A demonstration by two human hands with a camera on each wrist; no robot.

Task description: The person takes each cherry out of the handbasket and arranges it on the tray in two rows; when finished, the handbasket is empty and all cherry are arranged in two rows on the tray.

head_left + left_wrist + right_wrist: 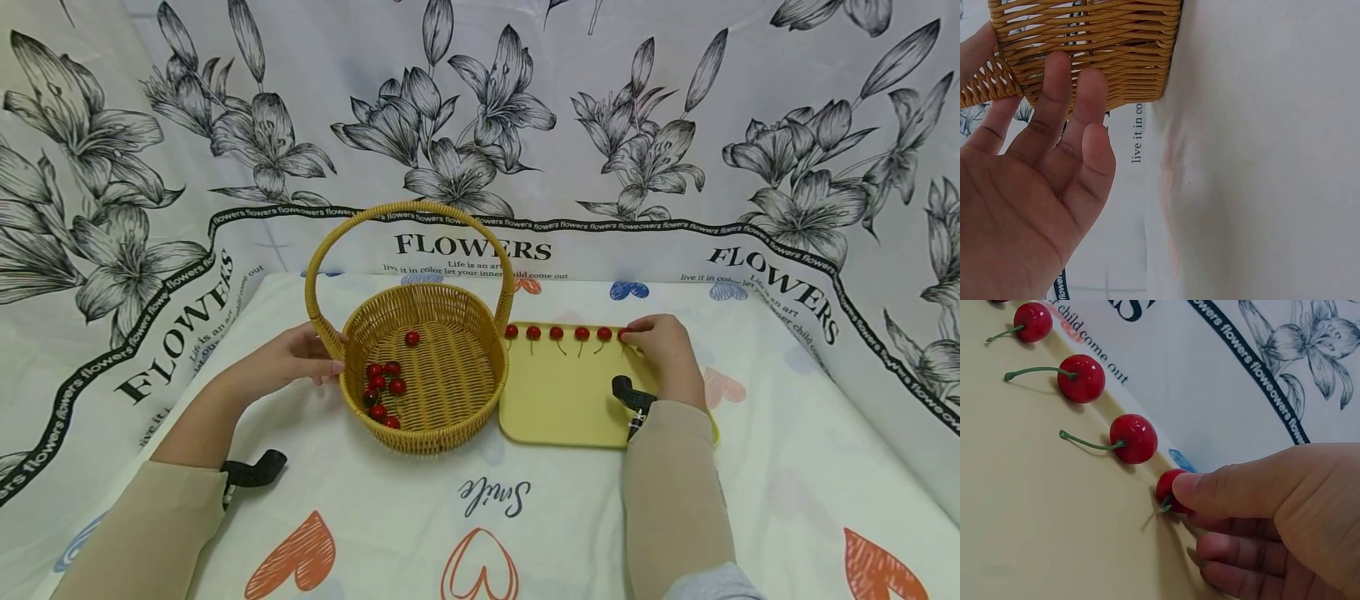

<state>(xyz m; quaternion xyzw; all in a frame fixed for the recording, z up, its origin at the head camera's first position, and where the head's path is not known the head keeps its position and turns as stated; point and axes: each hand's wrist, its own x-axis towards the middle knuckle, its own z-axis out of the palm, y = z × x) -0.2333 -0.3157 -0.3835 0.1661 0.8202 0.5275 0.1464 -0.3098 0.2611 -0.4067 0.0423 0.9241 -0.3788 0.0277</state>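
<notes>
A wicker basket (420,442) with a tall arched handle stands left of centre, several red cherries (377,383) inside it. My left hand (296,357) grips its left side where the handle meets the rim; in the left wrist view, the hand's (1022,194) other fingers lie loosely by the woven wall. To the right is a yellow tray (562,400) with a row of stemmed cherries (556,333) along its far edge. At the row's right end my right hand (666,350) pinches a cherry (1171,487) between thumb and fingers, its green stem showing below the thumb.
White cloth with printed hearts (292,554) covers the table. A flower-printed curtain (480,167) rises behind and at both sides. The basket's right side stands close against the tray's left edge, and its handle arches high above the rim.
</notes>
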